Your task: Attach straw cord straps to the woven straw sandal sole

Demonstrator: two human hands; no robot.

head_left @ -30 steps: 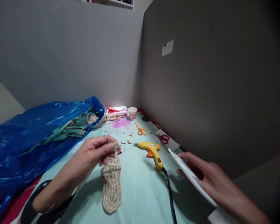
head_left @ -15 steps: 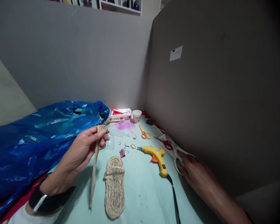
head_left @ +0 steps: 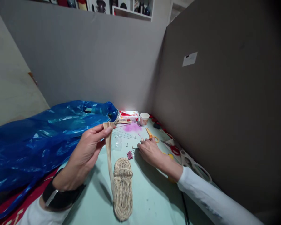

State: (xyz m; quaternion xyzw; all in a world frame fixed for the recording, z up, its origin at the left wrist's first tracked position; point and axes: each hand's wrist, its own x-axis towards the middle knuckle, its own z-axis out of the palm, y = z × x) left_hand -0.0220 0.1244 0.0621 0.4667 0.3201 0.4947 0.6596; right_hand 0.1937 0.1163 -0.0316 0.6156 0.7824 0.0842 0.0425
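I note the left hand (head_left: 87, 153) raised above the table (head_left: 150, 200), thumb and fingers pinched on the upper end of a flat straw strip (head_left: 109, 147), which hangs down beside the woven straw sole (head_left: 123, 187); held high, I judge, so the strip falls straight. The sole lies flat, lengthwise toward me. The right hand (head_left: 151, 151) rests palm down near a pink binder clip (head_left: 130, 154) and the orange scissors (head_left: 152, 136), fingers loosely curled; whether they hold anything, I cannot tell. A blue plastic bag (head_left: 37, 137) lies left.
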